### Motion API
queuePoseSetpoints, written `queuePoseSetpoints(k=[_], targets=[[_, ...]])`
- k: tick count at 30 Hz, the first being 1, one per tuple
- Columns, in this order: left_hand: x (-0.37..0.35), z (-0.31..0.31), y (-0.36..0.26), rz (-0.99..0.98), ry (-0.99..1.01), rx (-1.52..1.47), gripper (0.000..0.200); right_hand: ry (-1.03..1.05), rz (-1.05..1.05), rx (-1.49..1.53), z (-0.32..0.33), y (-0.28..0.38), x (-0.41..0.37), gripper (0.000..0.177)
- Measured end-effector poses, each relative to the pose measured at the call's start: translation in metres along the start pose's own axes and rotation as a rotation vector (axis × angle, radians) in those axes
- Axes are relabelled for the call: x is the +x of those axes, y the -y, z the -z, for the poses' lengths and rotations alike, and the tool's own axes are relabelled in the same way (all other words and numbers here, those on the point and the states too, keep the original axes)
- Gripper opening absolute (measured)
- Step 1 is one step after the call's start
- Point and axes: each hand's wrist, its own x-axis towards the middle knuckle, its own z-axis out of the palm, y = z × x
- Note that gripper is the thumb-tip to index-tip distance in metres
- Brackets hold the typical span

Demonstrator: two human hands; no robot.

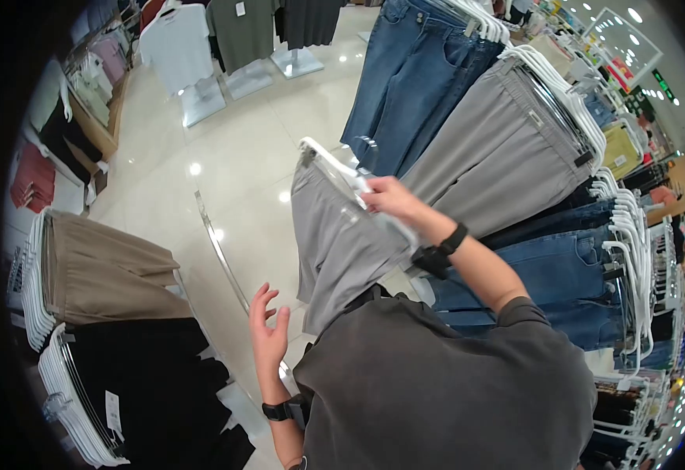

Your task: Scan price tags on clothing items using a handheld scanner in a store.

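My right hand (387,196) grips a white hanger (331,160) near its middle, with the metal hook pointing up beside my fingers. Grey trousers (335,235) hang from that hanger, in front of my chest and over the pale floor. Held up at the lower centre, my left hand (268,325) has its fingers spread and touches nothing. It is to the left of the hanging grey trousers, apart from them. Both wrists wear black bands.
More grey trousers (507,133) and blue jeans (413,70) hang on the right-hand rack. Brown trousers (111,270) and black trousers (146,376) hang at left. A curved metal rail (221,254) runs left of centre. Shirts on stands (176,47) are farther back.
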Motion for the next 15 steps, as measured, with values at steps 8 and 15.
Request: queuePoseSetpoints(k=[8, 15], targets=[[0.004, 0.027, 0.041, 0.034, -0.193, -0.146, 0.026, -0.883, 0.178, -0.602, 0.138, 0.047, -0.098, 0.038], [0.023, 0.032, 0.036, 0.011, -0.234, -0.179, 0.024, -1.389, 0.254, -0.82, 0.23, 0.073, -0.177, 0.043]])
